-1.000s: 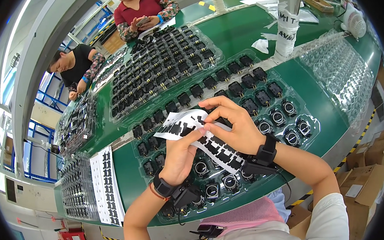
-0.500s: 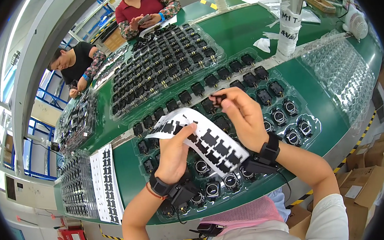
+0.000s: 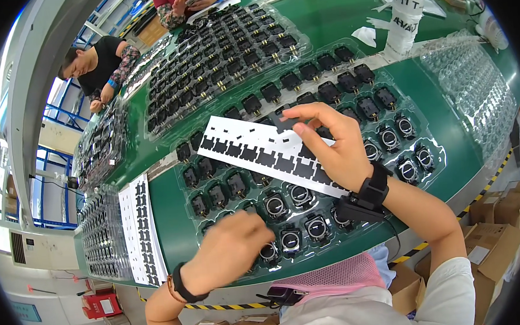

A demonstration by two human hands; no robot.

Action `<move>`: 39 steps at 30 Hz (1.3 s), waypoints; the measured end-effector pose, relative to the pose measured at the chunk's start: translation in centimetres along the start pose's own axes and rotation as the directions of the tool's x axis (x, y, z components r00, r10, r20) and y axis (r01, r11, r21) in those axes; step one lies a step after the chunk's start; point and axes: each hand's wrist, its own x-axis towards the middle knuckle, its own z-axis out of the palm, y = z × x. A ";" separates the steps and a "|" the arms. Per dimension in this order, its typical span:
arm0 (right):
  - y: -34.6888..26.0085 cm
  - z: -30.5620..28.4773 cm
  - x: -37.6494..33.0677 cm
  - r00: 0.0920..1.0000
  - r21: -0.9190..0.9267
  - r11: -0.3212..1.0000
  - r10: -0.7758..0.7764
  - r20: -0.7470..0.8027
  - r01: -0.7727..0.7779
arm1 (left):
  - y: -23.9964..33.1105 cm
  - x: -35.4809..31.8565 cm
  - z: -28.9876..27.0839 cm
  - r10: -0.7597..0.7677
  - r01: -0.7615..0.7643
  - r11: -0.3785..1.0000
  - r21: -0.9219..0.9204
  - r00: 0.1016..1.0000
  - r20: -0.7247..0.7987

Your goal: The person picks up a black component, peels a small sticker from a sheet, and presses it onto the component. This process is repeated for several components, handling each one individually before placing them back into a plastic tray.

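My right hand (image 3: pixel 336 140) is closed in a pinch on a small flat black die-cut piece (image 3: pixel 282 122), above the tray. Below it a white sheet (image 3: pixel 234 126) with a row of black die-cut pieces lies aslant over the clear plastic tray (image 3: pixel 181 188). My left hand (image 3: pixel 235 247) is at the tray's near side, beside a black part with a round ring (image 3: pixel 269 252); motion blurs its fingers, so its grip does not show. More black parts (image 3: pixel 236 183) sit in the tray's pockets, the ringed ones along the near and right side.
A larger tray of black parts (image 3: pixel 219 75) stands beyond. At left lie a stack of trays (image 3: pixel 104 243) and a stack of white sheets (image 3: pixel 135 241). Bubble wrap (image 3: pixel 470 90) is at right, near a taped post (image 3: pixel 403 25). Two people sit across the green table (image 3: pixel 174 227).
My left hand has let go of the white sheet and moved down toward the tray's near edge. The sheet now lies flatter across the tray. My right hand still pinches the black piece.
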 end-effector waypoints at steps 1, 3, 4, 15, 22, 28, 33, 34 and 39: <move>-0.1 0.1 0.0 1.000 0.022 1.000 -0.005 -0.027 0.006 | 0.4 -0.1 0.1 -0.002 0.002 1.000 0.000 1.000 -0.001; -0.9 0.1 0.0 0.998 0.012 0.999 0.036 -0.057 -0.035 | 1.0 -0.2 0.3 0.090 -0.098 0.995 0.035 0.976 0.199; -1.2 0.0 0.0 0.993 -0.001 0.997 0.076 -0.093 -0.077 | 1.0 -0.3 0.5 0.095 -0.104 0.994 0.036 0.976 0.197; -0.9 -0.2 0.0 0.994 0.061 0.997 -0.044 -0.100 0.050 | 0.5 1.6 -2.7 0.175 -0.154 0.978 -0.141 0.973 0.151; -0.5 -0.4 0.4 0.973 -0.063 0.983 -0.179 -0.147 0.171 | -2.0 5.6 -1.1 -0.269 0.013 0.446 -0.895 0.956 -0.121; -0.3 0.0 0.2 0.991 0.033 0.995 -0.092 -0.096 0.096 | -3.9 7.6 1.0 -0.413 -0.002 0.374 -0.927 0.895 -0.169; -0.5 0.1 0.0 0.999 0.056 0.998 -0.040 0.001 0.040 | -4.4 7.8 1.8 -0.428 -0.087 0.544 -0.834 0.827 -0.365; -0.7 0.2 0.2 0.999 0.073 0.997 -0.017 0.029 0.015 | -4.6 7.6 1.8 -0.435 -0.087 0.541 -0.836 0.822 -0.367; -0.8 0.1 -0.1 0.997 0.078 0.997 0.008 0.072 -0.014 | -4.2 7.6 1.1 -0.467 0.012 0.527 -0.850 0.840 -0.278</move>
